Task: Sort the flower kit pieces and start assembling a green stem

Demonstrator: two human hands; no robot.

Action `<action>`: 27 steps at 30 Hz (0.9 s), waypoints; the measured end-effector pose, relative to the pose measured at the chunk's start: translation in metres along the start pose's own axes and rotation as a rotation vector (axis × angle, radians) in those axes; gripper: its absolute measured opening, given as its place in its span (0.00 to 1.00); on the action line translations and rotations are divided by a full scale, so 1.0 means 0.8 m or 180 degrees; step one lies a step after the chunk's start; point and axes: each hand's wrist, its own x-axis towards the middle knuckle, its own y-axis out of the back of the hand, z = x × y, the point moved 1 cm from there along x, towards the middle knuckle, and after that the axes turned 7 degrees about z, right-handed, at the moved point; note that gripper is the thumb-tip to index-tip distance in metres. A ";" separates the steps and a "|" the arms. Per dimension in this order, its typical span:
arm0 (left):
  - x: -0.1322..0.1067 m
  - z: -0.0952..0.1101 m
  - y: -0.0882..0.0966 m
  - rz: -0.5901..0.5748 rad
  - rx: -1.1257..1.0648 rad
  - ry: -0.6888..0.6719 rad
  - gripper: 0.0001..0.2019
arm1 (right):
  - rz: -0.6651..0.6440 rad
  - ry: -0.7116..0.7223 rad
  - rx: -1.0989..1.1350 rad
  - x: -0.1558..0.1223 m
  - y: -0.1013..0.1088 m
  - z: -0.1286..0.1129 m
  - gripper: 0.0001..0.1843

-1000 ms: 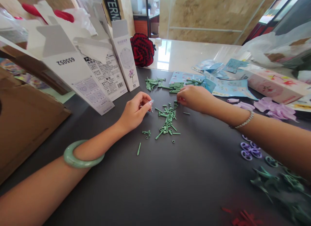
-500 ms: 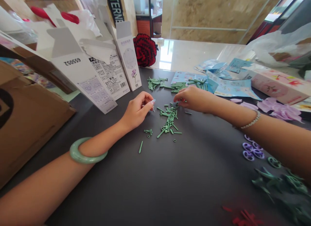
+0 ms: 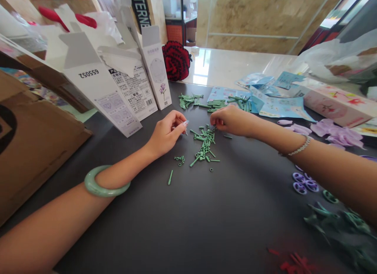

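Note:
My left hand (image 3: pixel 166 133) is closed in a pinch left of a loose heap of small green plastic pieces (image 3: pixel 205 144). What it holds, if anything, is too small to tell. At the heap's far right edge my right hand (image 3: pixel 229 120) has its fingers curled down and together, by tiny green parts. Its fingertips are partly hidden. The heap mixes short rods, rings and connectors. Nearer me lie a small cluster of green bits (image 3: pixel 179 159), one separate green rod (image 3: pixel 170 177) and a lone green ring (image 3: pixel 211 170).
Behind the hands are green leaves (image 3: pixel 188 100), thicker green stems (image 3: pixel 216 105) and a blue instruction sheet (image 3: pixel 282 106). White cartons (image 3: pixel 118 101) and a brown cardboard box (image 3: pixel 44 140) stand left. Right are lilac petals (image 3: pixel 335 133), purple rings (image 3: pixel 299 188), dark green leaves (image 3: pixel 338 227) and red pieces (image 3: pixel 294 262).
My right hand's fingers have drawn closer together at the heap's edge, and its forearm has shifted slightly. My left hand stays nearly still in its pinch.

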 end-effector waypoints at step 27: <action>0.000 0.001 0.000 -0.0005 -0.0001 0.0037 0.06 | 0.0113 -0.0600 0.1273 0.003 0.008 -0.016 0.05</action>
